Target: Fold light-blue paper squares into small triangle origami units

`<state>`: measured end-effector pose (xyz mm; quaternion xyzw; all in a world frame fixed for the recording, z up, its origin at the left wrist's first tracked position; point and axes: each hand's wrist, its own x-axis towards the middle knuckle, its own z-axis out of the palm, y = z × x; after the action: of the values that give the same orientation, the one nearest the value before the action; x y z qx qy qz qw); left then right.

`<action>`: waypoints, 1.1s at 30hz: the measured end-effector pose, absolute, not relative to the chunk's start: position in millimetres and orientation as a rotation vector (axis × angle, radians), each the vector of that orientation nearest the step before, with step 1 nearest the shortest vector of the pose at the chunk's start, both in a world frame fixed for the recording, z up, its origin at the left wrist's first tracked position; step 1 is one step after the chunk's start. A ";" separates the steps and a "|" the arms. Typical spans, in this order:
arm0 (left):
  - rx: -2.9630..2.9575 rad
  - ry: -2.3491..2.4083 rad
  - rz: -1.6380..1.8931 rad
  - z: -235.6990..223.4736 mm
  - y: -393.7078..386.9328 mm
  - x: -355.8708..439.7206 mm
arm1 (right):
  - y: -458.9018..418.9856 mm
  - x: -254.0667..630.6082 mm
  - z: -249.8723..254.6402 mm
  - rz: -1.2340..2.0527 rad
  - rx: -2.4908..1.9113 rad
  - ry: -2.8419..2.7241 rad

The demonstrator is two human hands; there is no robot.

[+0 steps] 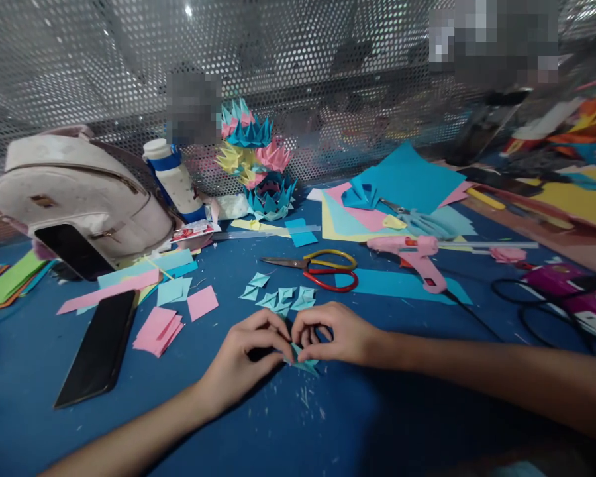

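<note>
Both hands meet at the middle of the blue table over a small light-teal paper piece [305, 363]. My left hand [253, 341] pinches its left side, thumb and fingertips together on the paper. From the right, my right hand [335, 334] has curled fingers and a thumb on the same paper; the fingers partly cover it. Just beyond the fingertips lie several folded teal paper pieces [281, 299]. Behind these rest scissors [305, 264] with one yellow and one red handle loop.
Pink paper squares [159, 331] and a black phone [97, 348] lie to the left. A pink glue gun [412, 252] with a cord rests on the right. Behind stand a backpack [74, 185], a bottle [173, 179] and a folded-paper flower stack [261, 162] against perforated metal.
</note>
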<state>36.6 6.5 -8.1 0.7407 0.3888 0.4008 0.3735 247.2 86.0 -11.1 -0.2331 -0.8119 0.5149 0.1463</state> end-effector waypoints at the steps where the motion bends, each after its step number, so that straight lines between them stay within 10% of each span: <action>1: 1.916 0.987 1.021 -7.6 6.6 35.8 | 85.2 247.3 -10.6 1.437 -0.669 -2.363; 33: 2.159 1.348 0.847 -11.0 3.4 31.6 | 97.7 257.8 -11.6 0.826 -0.423 -2.643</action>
<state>31.6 3.4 -11.0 0.7838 0.4892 0.3076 0.2274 257.8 97.7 -11.6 -0.1487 -0.9299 0.2905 0.1695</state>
